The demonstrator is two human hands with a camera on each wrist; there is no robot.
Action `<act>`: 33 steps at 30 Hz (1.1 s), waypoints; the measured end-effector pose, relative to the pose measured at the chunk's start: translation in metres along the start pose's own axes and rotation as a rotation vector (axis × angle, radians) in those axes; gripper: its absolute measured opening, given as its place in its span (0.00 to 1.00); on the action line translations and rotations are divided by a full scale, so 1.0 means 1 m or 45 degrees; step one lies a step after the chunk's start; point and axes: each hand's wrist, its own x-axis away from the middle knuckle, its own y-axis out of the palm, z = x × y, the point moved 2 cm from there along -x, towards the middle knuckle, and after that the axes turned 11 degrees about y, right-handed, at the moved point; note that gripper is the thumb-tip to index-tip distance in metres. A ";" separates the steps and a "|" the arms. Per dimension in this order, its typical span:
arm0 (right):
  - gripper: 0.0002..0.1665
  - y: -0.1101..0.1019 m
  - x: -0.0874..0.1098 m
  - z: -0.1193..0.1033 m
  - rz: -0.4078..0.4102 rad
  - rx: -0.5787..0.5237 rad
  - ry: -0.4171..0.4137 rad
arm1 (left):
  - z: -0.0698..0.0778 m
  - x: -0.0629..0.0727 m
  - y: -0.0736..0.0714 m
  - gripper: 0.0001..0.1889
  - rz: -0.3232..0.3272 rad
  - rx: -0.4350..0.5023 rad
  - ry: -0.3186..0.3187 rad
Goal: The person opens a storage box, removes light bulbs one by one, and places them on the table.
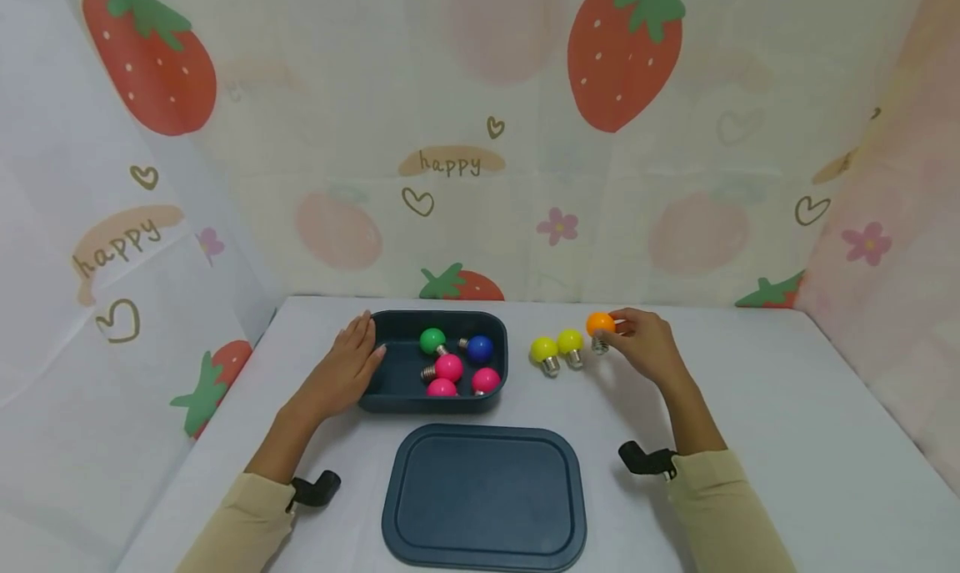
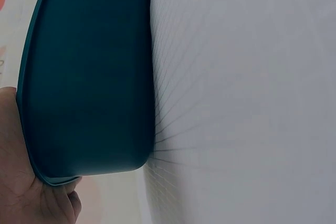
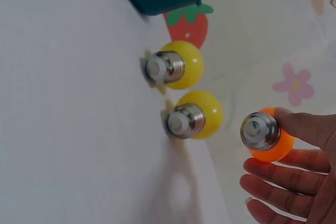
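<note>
My left hand [image 1: 347, 366] holds the left end of a dark blue box [image 1: 431, 405], its thumb over the rim and its fingers along the outside, as the left wrist view also shows. Inside the box lie a green bulb [image 1: 432, 340], a blue bulb [image 1: 481, 349] and three pink bulbs [image 1: 448, 366]. My right hand [image 1: 647, 343] pinches an orange light bulb [image 1: 600, 324] by its round globe, the metal screw base pointing down. Left of it, two yellow bulbs [image 3: 210, 114] lie side by side on the table.
A dark blue lid [image 1: 483, 498] with rounded corners lies flat in front of the box. The white table [image 1: 787, 439] is backed by a strawberry-print curtain [image 1: 480, 98]. Black wrist cameras [image 1: 647, 459] stick out from both sleeves.
</note>
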 end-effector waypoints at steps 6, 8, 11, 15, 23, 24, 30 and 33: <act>0.30 0.003 -0.003 0.011 -0.006 0.006 0.045 | 0.000 -0.001 -0.001 0.35 0.010 -0.001 0.009; 0.30 0.005 -0.004 0.014 -0.012 0.010 0.062 | 0.001 -0.001 -0.002 0.35 0.020 0.010 0.015; 0.30 0.007 -0.005 0.019 -0.017 0.020 0.085 | 0.001 0.000 -0.002 0.36 0.030 0.025 0.024; 0.30 0.011 -0.007 0.025 -0.011 0.039 0.115 | 0.000 0.000 0.000 0.38 0.028 0.029 0.025; 0.31 0.015 -0.011 0.033 -0.016 0.043 0.164 | 0.004 0.000 -0.003 0.34 0.029 0.023 0.012; 0.31 0.015 -0.011 0.033 -0.016 0.044 0.162 | 0.004 0.000 -0.003 0.34 0.022 0.020 0.009; 0.30 0.015 -0.011 0.032 -0.013 0.062 0.165 | 0.003 -0.001 -0.003 0.34 -0.001 0.010 -0.003; 0.30 0.017 -0.012 0.033 -0.015 0.069 0.168 | 0.003 -0.001 -0.002 0.34 -0.004 0.007 -0.010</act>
